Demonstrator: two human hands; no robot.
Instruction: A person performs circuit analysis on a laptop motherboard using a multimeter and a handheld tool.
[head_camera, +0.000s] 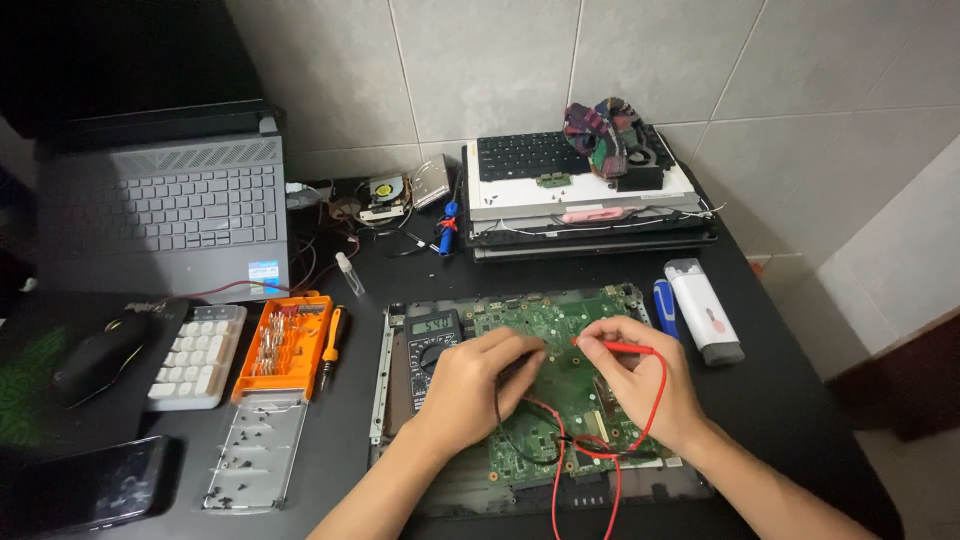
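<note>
Your right hand (640, 375) is pinching the red probe (612, 347), tip down on the green circuit board (560, 380). Your left hand (475, 380) is closed on the black probe, which is mostly hidden. The board lies in an open laptop shell near the front edge of the tabletop, beside the multimeter (433, 340). It looks thin, stiff and fragile, so hold it only by its edges.

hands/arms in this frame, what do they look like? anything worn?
Both bare: left hand and right hand show no gloves, rings, watch or wristband. Forearms are uncovered to the frame edge, no sleeves visible. Nails short and unpainted where they show.
</note>
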